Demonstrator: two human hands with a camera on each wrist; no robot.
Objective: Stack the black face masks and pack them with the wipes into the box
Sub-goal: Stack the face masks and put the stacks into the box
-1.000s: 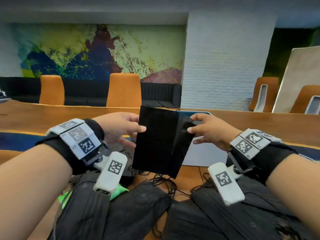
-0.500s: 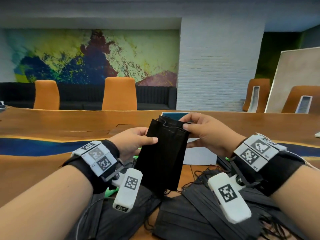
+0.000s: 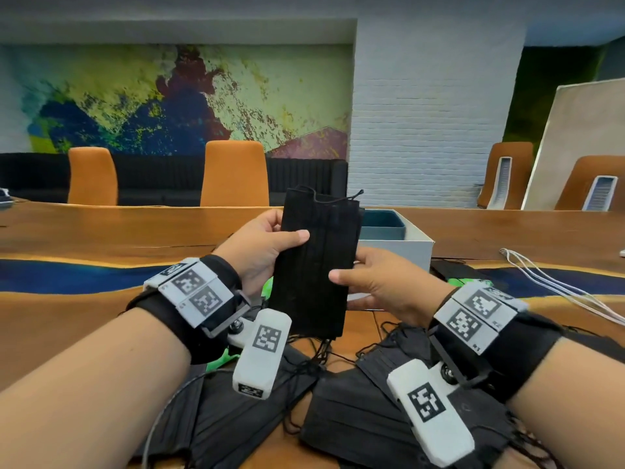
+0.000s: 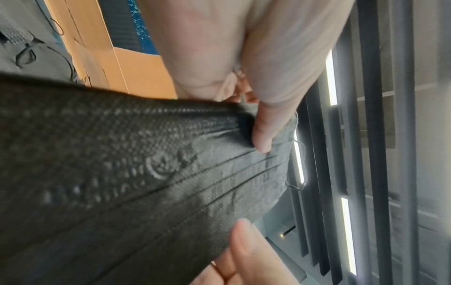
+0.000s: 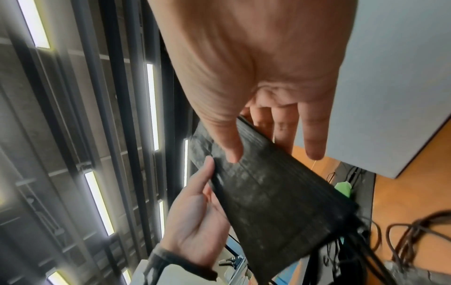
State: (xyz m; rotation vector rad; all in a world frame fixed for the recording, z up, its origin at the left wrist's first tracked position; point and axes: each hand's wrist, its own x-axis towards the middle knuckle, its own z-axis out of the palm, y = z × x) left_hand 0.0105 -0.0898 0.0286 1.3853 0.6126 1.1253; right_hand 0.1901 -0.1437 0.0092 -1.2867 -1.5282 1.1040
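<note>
I hold a thin stack of black face masks (image 3: 314, 265) upright above the table. My left hand (image 3: 287, 231) pinches its upper left edge, thumb across the front. Lower down, my right hand (image 3: 351, 275) grips the right edge, with the thumb in front and the fingers behind. The left wrist view shows the pleated stack (image 4: 146, 173) under my thumb (image 4: 263, 135). The right wrist view shows the stack (image 5: 280, 192) between both hands. Several loose black masks (image 3: 355, 418) lie below my wrists. Behind the stack stands the open white box (image 3: 399, 245). Bits of green packet (image 3: 220, 362) peek out, mostly hidden.
The long wooden table (image 3: 101, 238) has a blue band across it. White cords (image 3: 558, 282) trail over it on the right. Orange chairs (image 3: 233, 174) stand behind its far edge. Ear loops (image 3: 321, 350) dangle from the stack onto the loose masks.
The masks, held wide a second ago, are now squared into one narrow upright stack. My right hand has slid from the top edge down to the right side, and the box now shows.
</note>
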